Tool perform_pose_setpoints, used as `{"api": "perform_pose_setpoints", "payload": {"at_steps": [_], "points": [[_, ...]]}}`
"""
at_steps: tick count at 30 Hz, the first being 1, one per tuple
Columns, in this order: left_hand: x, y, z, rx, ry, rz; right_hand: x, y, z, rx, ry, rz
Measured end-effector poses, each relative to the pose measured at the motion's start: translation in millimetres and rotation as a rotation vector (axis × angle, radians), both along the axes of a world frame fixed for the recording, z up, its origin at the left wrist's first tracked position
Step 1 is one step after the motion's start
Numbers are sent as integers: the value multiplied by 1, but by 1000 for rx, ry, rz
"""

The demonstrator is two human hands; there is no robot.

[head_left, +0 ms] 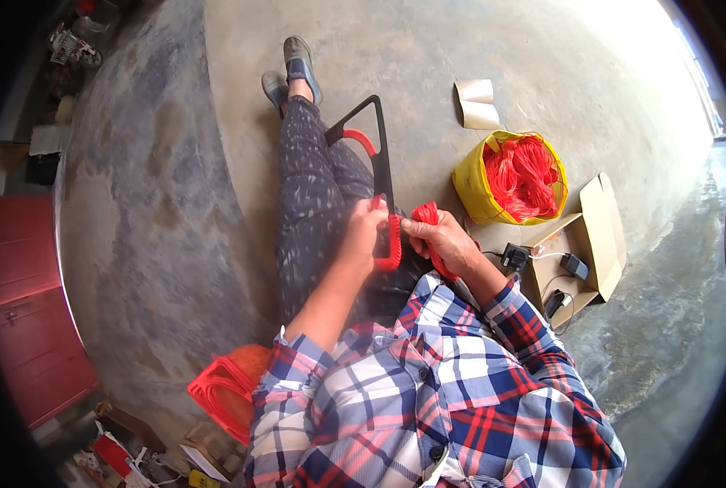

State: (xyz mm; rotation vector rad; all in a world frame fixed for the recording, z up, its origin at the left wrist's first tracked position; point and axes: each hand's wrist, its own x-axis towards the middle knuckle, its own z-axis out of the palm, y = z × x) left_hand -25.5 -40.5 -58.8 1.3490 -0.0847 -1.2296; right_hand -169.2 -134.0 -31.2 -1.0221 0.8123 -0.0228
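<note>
A black angular frame (385, 154) with a curved red strip (363, 140) on its inner side stands tilted above my legs. Its near end carries a ridged red section (394, 248), shaped like a handle. My left hand (366, 224) is closed on the frame just beside that red section, and a bit of red shows at its fingertips. Close on the right, my right hand (442, 237) pinches a bunch of red cord (426, 215), part of which hangs below the fingers. Whether a strand joins the cord to the frame is too small to tell.
A yellow bag (473, 191) full of red cord sits to the right. Beside it, an opened cardboard box (607, 236) holds black adapters (574, 266) and cables. A folded card (478, 104) lies beyond. Red looped pieces (224, 397) are at my left, and a red door (29, 305) stands farther left.
</note>
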Motion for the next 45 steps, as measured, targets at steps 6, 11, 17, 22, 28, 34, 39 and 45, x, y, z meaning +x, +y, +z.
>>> {"api": "perform_pose_setpoints", "payload": {"at_steps": [6, 11, 17, 22, 28, 34, 39, 45], "points": [[4, 4, -10, -11, 25, -31, -1, 10, 7, -45, 23, -52], [-3, 10, -10, -63, 43, 26, -11, 17, 13, -49, 61, -92], [-12, 15, 49, -86, -666, -119, -27, 2, 24, 18, -97, -478], [-14, 13, 172, -739, -1309, -242, -22, 5, 69, -21, -245, -447], [-29, 8, 152, -444, -701, -353, -3, 18, 102, -948, -406, -263], [-18, 16, 136, -470, -194, -170, -4, 13, 74, -87, -638, 33], [36, 8, 151, -580, -339, 45, -15, -1, 59, 204, -504, -81], [59, 18, 126, -235, -916, -540, -20, -52, 10, 375, -596, -367]]}}
